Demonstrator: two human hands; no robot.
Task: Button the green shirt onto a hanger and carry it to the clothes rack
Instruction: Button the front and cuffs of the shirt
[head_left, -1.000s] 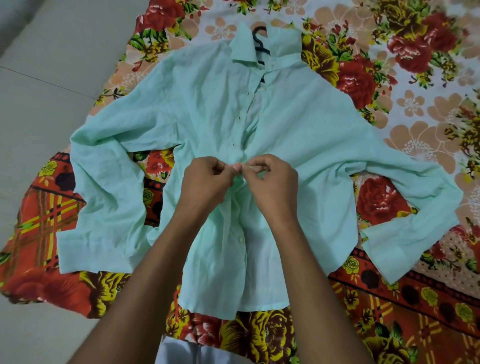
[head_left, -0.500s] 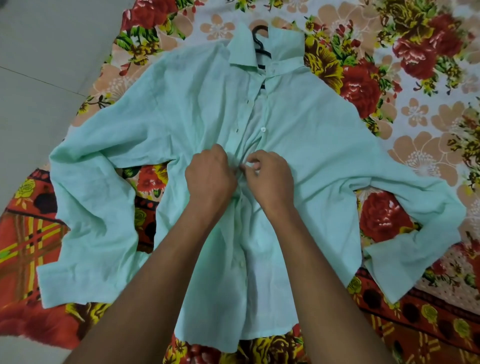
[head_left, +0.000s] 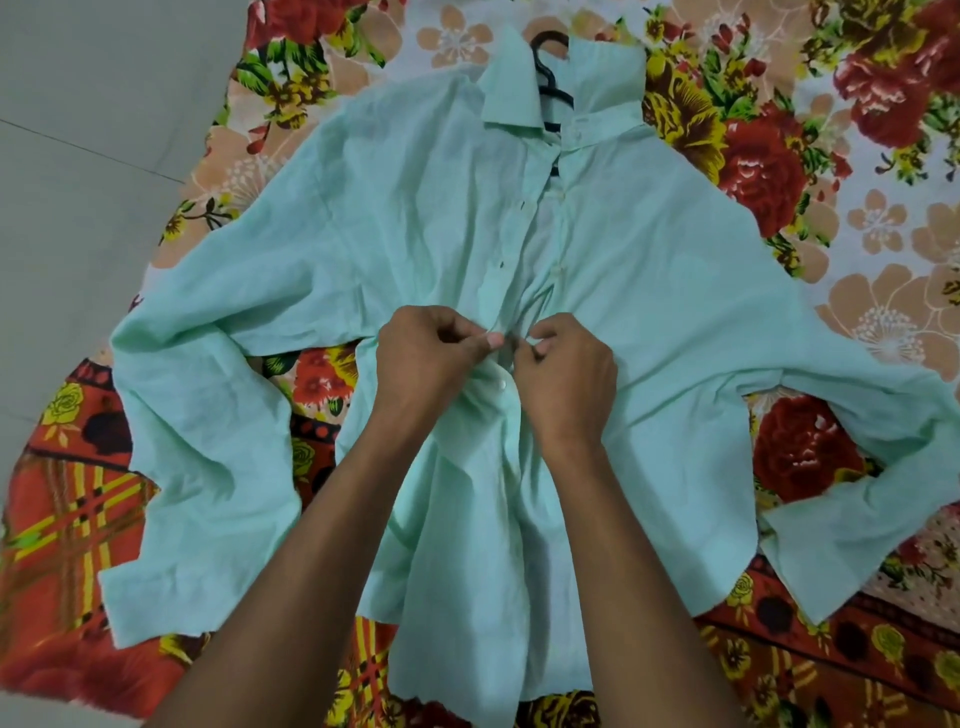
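Fingers of left hand (head_left: 426, 358) and right hand (head_left: 563, 369) pinch green shirt (head_left: 649, 270) placket, seemingly mid-button.

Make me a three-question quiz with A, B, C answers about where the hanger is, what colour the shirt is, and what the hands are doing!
1. Where is the black hanger?
A. Inside the collar
B. On the floor tiles
C. Under a sleeve

2. What colour is the shirt?
A. Red
B. Light green
C. Yellow

3. What are the hands doing?
A. Resting flat on the blanket
B. Lifting the hanger
C. Pinching the shirt front

Answers: 1 A, its hook pokes out between the collar flaps. 2 B, the floral blanket is what is red. 3 C, left hand and right hand both pinch the front edges mid-shirt.
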